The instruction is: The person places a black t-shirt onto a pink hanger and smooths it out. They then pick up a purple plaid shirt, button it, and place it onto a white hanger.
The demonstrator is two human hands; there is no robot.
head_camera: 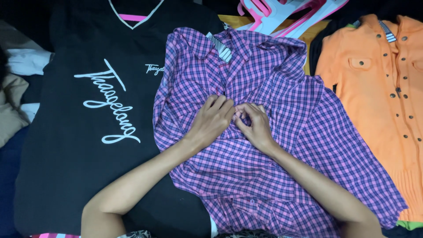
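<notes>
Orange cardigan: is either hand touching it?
No, both the left hand and right hand rest together on the purple plaid shirt, while the orange cardigan lies apart at the right.

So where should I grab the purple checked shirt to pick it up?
Probably by the collar at the far end of the purple and pink checked cotton shirt, coming from above: it lies open and uncovered, while both hands pinch the middle front.
</notes>
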